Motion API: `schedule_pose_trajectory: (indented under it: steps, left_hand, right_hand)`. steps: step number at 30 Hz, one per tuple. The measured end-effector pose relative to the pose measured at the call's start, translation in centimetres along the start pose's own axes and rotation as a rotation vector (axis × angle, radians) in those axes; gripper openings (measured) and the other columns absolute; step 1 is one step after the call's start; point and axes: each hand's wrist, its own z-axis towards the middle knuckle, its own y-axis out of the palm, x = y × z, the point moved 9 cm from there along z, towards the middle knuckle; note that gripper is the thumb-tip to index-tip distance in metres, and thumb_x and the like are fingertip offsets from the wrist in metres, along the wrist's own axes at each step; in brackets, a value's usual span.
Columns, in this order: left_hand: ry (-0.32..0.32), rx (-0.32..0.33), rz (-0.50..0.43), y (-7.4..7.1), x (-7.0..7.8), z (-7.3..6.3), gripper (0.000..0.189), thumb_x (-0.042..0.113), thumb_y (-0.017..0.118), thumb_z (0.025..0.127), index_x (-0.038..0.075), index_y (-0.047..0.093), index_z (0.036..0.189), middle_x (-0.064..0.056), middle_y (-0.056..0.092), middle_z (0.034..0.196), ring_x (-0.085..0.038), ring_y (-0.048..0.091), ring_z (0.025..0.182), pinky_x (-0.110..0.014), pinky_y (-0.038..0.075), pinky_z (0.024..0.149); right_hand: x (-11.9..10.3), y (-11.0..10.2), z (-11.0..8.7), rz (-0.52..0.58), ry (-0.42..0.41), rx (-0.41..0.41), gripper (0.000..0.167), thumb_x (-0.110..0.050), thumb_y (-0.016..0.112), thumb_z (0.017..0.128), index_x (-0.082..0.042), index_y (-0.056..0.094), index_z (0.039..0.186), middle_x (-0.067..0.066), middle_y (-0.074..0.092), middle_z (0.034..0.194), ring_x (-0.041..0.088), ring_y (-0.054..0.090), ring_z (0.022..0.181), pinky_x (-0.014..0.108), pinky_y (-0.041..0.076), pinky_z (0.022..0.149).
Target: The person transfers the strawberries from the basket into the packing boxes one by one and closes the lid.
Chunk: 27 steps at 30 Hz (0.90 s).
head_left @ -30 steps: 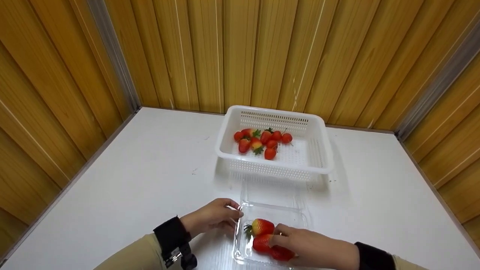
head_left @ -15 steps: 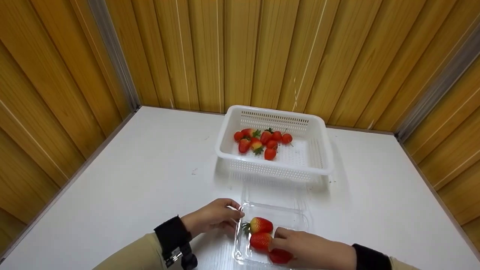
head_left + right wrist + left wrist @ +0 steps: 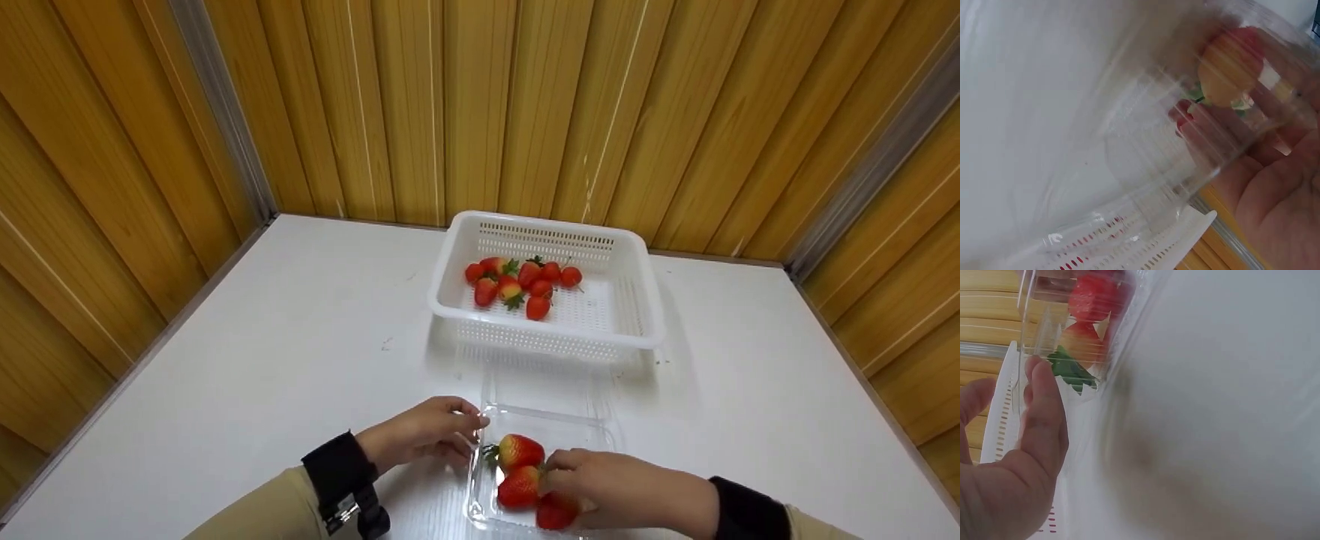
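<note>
A clear plastic clamshell box (image 3: 480,502) lies unfolded at the front of the table. Inside it are three strawberries: one with green leaves (image 3: 520,452), one in the middle (image 3: 519,487) and one nearest me (image 3: 556,511). My right hand (image 3: 611,484) reaches over the box's right side, fingers curled on the nearest strawberry. Through the plastic in the right wrist view, a red and yellow strawberry (image 3: 1230,67) shows among the fingers. My left hand (image 3: 424,433) is at the box's left edge, its fairly straight fingers (image 3: 1044,399) against the wall and the thumb apart.
Behind the box stands a white perforated basket (image 3: 645,300) holding several strawberries (image 3: 486,292) and small round red fruits (image 3: 571,277). The box's clear lid (image 3: 544,386) reaches toward the basket. Wood-patterned walls (image 3: 480,112) enclose the white table (image 3: 322,322).
The right hand and the strawberry at its fingers have shifted slightly within the box. The other two strawberries have moved a little. The left hand stays at the edge.
</note>
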Motion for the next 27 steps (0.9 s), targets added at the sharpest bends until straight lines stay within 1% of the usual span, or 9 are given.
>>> schedule_pose_trajectory:
  steps: [3, 4, 6, 10, 13, 16, 21, 24, 27]
  left_hand:
    - [-0.006, -0.004, 0.047, -0.5, 0.2, -0.1, 0.029, 0.025, 0.059, 0.102, 0.0, 0.058, 0.118, -0.004, 0.063, 0.09, -0.011, 0.066, 0.073, -0.022, 0.061, 0.066]
    - [-0.005, 0.001, 0.065, -0.7, 0.3, -0.1, 0.033, 0.026, 0.058, 0.103, -0.002, 0.058, 0.121, -0.005, 0.064, 0.093, -0.012, 0.067, 0.075, -0.024, 0.062, 0.069]
    - [0.002, 0.023, 0.101, -1.3, 0.7, -0.1, 0.041, 0.029, 0.057, 0.103, -0.004, 0.056, 0.127, -0.009, 0.066, 0.101, -0.015, 0.07, 0.083, -0.028, 0.064, 0.076]
    - [0.032, 0.105, 0.128, -3.0, 2.2, 0.1, 0.052, 0.033, 0.057, 0.103, -0.007, 0.052, 0.136, -0.022, 0.064, 0.123, -0.026, 0.07, 0.105, -0.038, 0.063, 0.093]
    - [0.053, 0.166, 0.101, -4.6, 3.3, 0.4, 0.058, 0.035, 0.055, 0.104, -0.007, 0.046, 0.142, -0.027, 0.058, 0.135, -0.036, 0.065, 0.121, -0.045, 0.058, 0.104]
    - [0.085, 0.197, 0.043, -6.1, 4.3, 0.8, 0.061, 0.035, 0.052, 0.105, -0.009, 0.041, 0.146, -0.029, 0.055, 0.141, -0.041, 0.059, 0.13, -0.049, 0.054, 0.111]
    - [0.113, 0.24, -0.037, -7.9, 5.3, 1.5, 0.064, 0.036, 0.05, 0.105, -0.009, 0.036, 0.15, -0.029, 0.053, 0.144, -0.038, 0.058, 0.132, -0.046, 0.052, 0.113]
    - [0.105, 0.274, -0.062, -8.5, 5.6, 2.2, 0.065, 0.036, 0.051, 0.106, -0.008, 0.036, 0.151, -0.027, 0.056, 0.143, -0.031, 0.063, 0.125, -0.039, 0.055, 0.108]
    - [0.095, 0.303, -0.091, -8.8, 5.6, 3.0, 0.064, 0.035, 0.052, 0.106, -0.008, 0.037, 0.151, -0.025, 0.058, 0.141, -0.023, 0.067, 0.115, -0.032, 0.058, 0.101]
  right_hand:
    - [-0.1, -1.8, 0.0, 0.022, 0.025, -0.012, 0.035, -0.017, 0.079, 0.09, -0.022, 0.069, 0.122, -0.004, 0.068, 0.124, 0.008, 0.063, 0.108, 0.026, 0.06, 0.098]
    - [-0.2, -2.7, -0.1, 0.019, 0.017, 0.003, 0.033, -0.018, 0.078, 0.091, -0.021, 0.069, 0.123, -0.002, 0.068, 0.124, 0.009, 0.063, 0.109, 0.028, 0.06, 0.099]
    - [-0.6, -5.0, -0.3, -0.023, -0.015, 0.067, 0.031, -0.018, 0.076, 0.093, -0.018, 0.068, 0.123, 0.0, 0.069, 0.124, 0.013, 0.065, 0.111, 0.031, 0.06, 0.099]
    - [-1.0, -10.7, -1.0, -0.122, -0.066, 0.247, 0.036, -0.021, 0.073, 0.096, -0.012, 0.064, 0.129, 0.007, 0.067, 0.128, 0.023, 0.066, 0.115, 0.04, 0.061, 0.098]
    - [-0.6, -15.1, -1.4, -0.134, -0.045, 0.354, 0.041, -0.021, 0.072, 0.096, -0.01, 0.061, 0.134, 0.01, 0.065, 0.133, 0.029, 0.065, 0.121, 0.048, 0.059, 0.101]
    - [0.2, -18.9, -1.6, -0.099, 0.011, 0.417, 0.044, -0.019, 0.072, 0.096, -0.008, 0.059, 0.137, 0.012, 0.063, 0.136, 0.032, 0.062, 0.128, 0.054, 0.055, 0.106]
    - [2.0, -23.6, -1.6, -0.051, 0.101, 0.473, 0.049, -0.02, 0.071, 0.097, -0.006, 0.056, 0.141, 0.017, 0.06, 0.142, 0.038, 0.055, 0.135, 0.06, 0.048, 0.113]
    - [3.5, -25.4, -1.2, -0.033, 0.157, 0.486, 0.051, -0.022, 0.07, 0.098, -0.004, 0.055, 0.143, 0.019, 0.058, 0.143, 0.041, 0.054, 0.135, 0.063, 0.045, 0.114]
    - [5.4, -26.7, -0.5, -0.022, 0.209, 0.49, 0.052, -0.023, 0.069, 0.098, -0.003, 0.053, 0.144, 0.022, 0.058, 0.142, 0.041, 0.053, 0.132, 0.064, 0.045, 0.113]
